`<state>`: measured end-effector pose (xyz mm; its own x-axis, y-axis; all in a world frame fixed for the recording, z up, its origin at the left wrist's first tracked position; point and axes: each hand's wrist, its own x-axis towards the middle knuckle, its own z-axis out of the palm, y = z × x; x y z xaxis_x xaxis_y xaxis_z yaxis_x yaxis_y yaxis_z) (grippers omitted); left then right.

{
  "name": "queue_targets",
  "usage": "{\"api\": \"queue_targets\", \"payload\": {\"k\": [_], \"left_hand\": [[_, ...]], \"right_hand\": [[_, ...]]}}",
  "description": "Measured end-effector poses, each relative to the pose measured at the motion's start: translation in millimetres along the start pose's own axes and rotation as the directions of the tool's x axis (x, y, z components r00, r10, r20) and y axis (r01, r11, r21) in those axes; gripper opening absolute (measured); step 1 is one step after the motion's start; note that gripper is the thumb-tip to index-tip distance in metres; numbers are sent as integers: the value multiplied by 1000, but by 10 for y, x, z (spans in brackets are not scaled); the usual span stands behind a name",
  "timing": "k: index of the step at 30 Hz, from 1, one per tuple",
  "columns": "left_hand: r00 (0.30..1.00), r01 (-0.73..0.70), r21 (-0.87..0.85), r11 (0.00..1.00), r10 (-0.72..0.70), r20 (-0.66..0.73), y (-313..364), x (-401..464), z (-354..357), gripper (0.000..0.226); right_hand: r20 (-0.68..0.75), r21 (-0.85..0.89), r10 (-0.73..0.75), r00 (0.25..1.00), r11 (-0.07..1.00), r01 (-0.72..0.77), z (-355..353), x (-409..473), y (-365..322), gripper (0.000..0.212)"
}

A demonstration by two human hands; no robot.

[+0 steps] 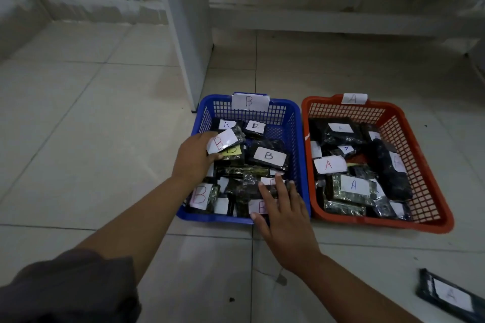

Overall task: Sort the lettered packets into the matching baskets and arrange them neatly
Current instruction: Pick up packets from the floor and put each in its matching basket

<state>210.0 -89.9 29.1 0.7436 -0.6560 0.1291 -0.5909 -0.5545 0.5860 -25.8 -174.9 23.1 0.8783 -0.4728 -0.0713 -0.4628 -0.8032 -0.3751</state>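
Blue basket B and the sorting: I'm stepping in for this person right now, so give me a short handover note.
Left hand: grips a packet with a red B label over the blue basket.
Right hand: open, fingers spread on the packets at the blue basket's near edge.
Blue basket: tagged B, full of B packets lying at mixed angles.
Red basket: tagged A, holds A packets, also untidy.
Done: most packets sit in matching baskets.
Left: set down the held B packet, put the A packet on the floor into the red basket, straighten both piles.

B packets (269,156) heaped in blue basket (295,123); A packets (353,185) in red basket (425,165).
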Motion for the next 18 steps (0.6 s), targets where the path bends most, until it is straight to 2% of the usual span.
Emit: {"api": "queue_targets", "payload": {"k": [4,8,10,12,14,16,18], "left_hand": [[998,-51,-25,998,52,43,44,85,82,57],[996,4,-104,995,5,85,38,121,68,56],[985,-28,-32,999,33,171,20,119,-3,57],[955,-64,113,992,28,295,19,105,-87,62],[924,-65,219,973,-24,381,40,83,-146,79],[932,-24,192,981,-47,358,103,64,-208,95],[960,-26,107,994,-5,280,220,44,-252,90]], "right_hand": [[20,-27,-5,1000,1000,6,4,1,11,71],[39,-2,-8,999,1000,8,2,15,19,73],[65,-7,-9,998,1000,9,-11,17,28,73],[76,-4,-11,997,1000,12,-36,20,25,74],[90,-5,-10,996,1000,10,-56,20,15,76],[135,21,-3,991,1000,0,-92,35,14,76],[189,101,-16,982,995,-4,-176,49,21,72]]}}
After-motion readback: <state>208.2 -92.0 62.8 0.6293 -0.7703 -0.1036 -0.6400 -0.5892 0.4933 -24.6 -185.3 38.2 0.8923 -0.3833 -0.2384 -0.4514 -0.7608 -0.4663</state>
